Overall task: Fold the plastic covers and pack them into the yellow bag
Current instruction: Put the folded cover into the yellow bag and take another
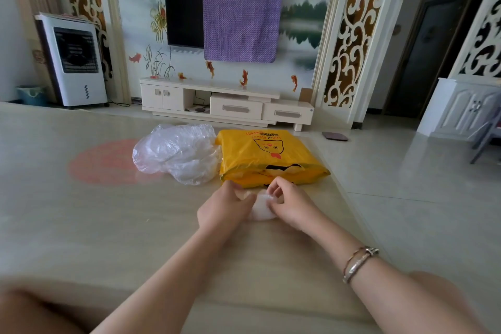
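Table: a wide, pale wood-grain table top (81, 225) is carrying all the task items; a round reddish patch is showing on its left part.
Television: a black wall-mounted screen (183, 8) is hanging behind, with a purple patterned cloth (241, 19) draping over its right part.
Cooler: a white upright air cooler (73, 59) is standing at the far left on the floor.
Yellow bag: a flat yellow plastic bag (260, 154) is lying on the table just beyond the hands, its long axis running left to right and its opening facing the person.
Bag writing: "Full of Flavor" is reading upside down from the wearer's side, above a cartoon face; the red characters beside it are too small to read.
Loose covers: a crumpled heap of clear plastic covers (176, 152) is lying touching the bag's left side.
Folded cover: a small white-clear folded plastic cover (261, 210) is sitting on the table between the hands, just before the bag's opening.
Left hand: the left hand (225, 209) is curling its fingers onto the folded cover's left edge.
Right hand: the right hand (290, 203) is pinching the cover's right edge with bent fingers.
Bracelets: thin metal bracelets (357, 263) are circling the right wrist.
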